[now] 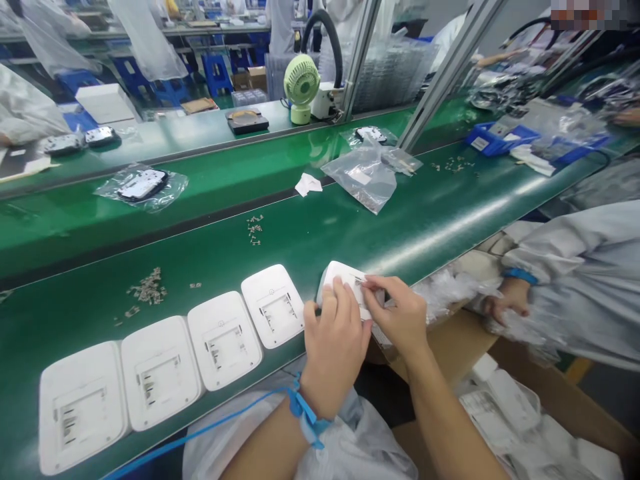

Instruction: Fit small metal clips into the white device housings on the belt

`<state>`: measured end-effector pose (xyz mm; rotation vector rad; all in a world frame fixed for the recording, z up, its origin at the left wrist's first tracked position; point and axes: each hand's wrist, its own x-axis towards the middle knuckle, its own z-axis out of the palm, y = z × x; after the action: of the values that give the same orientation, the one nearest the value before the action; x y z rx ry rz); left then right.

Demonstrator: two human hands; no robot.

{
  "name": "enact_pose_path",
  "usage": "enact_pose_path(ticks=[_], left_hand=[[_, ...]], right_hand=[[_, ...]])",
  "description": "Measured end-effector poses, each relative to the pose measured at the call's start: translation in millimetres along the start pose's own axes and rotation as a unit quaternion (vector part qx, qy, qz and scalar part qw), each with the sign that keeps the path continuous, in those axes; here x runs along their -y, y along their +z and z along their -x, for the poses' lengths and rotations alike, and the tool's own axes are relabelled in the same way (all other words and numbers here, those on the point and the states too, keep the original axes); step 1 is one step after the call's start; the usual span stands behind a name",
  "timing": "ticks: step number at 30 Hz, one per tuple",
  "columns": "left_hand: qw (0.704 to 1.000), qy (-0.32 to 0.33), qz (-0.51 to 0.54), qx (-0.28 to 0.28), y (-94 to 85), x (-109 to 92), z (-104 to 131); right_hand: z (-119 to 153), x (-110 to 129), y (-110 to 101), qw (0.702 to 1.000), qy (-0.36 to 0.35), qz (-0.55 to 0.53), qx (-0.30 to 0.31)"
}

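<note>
A white plastic housing (330,275) lies at the bench's near edge, partly covered by my hands. My left hand (336,327) holds it, fingers bent over its top face. Thumb and forefinger of my right hand (397,310) are pinched at the housing's recess; whatever is between the fingertips is too small to make out. To the left, several similar white housings, the nearest one (257,293) among them, lie in a row with their battery-like recesses facing up. Small metal clips (150,288) are piled behind the row, and more clips (255,230) lie scattered farther back.
A blue wrist cord (210,427) runs from my left wrist. Plastic bags (365,173), a bagged part (143,183) and a green fan (301,87) stand or lie farther back. At right are a carton (455,333) of white parts and a co-worker's hand (510,300).
</note>
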<state>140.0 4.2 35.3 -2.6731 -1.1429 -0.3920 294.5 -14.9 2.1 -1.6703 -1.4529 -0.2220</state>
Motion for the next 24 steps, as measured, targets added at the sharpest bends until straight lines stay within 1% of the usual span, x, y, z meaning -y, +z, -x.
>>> enact_pose_path(ticks=[2,3,7,9,11,14,16,18,19,21,23,24], left_hand=[[1.000,-0.003,0.002,-0.006,0.5,-0.2,0.6],[1.000,-0.003,0.003,-0.008,1.1,-0.1,0.9],[1.000,0.000,0.009,-0.007,2.7,1.7,1.8],[1.000,0.002,0.010,-0.008,2.7,2.7,2.2],[1.000,0.004,0.011,-0.007,2.2,3.3,2.4],[1.000,0.001,0.013,-0.010,1.6,3.0,2.5],[1.000,-0.006,0.016,-0.017,1.2,2.8,3.0],[0.999,-0.012,0.026,-0.024,-0.2,4.9,4.9],[0.999,-0.012,0.036,-0.030,-1.5,7.5,6.6],[0.997,-0.011,0.058,-0.045,-5.5,16.8,12.6],[0.995,-0.018,0.067,-0.072,-11.4,30.9,22.6],[0.993,-0.030,0.069,-0.090,-14.9,39.2,29.0]], right_hand=[[-3.5,-2.0,-0.4,1.000,0.024,-0.009,-0.004],[-6.1,-3.4,-1.2,0.999,0.032,-0.012,0.005],[-19.8,-7.3,-6.7,0.995,0.059,-0.016,0.083],[-25.9,-6.7,-7.8,0.992,0.073,-0.005,0.107],[-29.4,-4.7,-6.0,0.989,0.090,0.014,0.116],[-30.0,-2.8,-1.5,0.986,0.116,0.032,0.114],[-31.7,-4.0,-1.2,0.985,0.119,0.038,0.117],[-40.3,-6.3,-3.4,0.983,0.093,0.042,0.151],[-48.6,-7.0,-4.3,0.980,0.068,0.040,0.181],[-73.4,-4.6,-1.6,0.969,0.005,0.018,0.248],[-106.2,5.3,12.4,0.958,-0.051,-0.004,0.282],[-123.8,13.0,24.9,0.955,-0.073,-0.008,0.287]])
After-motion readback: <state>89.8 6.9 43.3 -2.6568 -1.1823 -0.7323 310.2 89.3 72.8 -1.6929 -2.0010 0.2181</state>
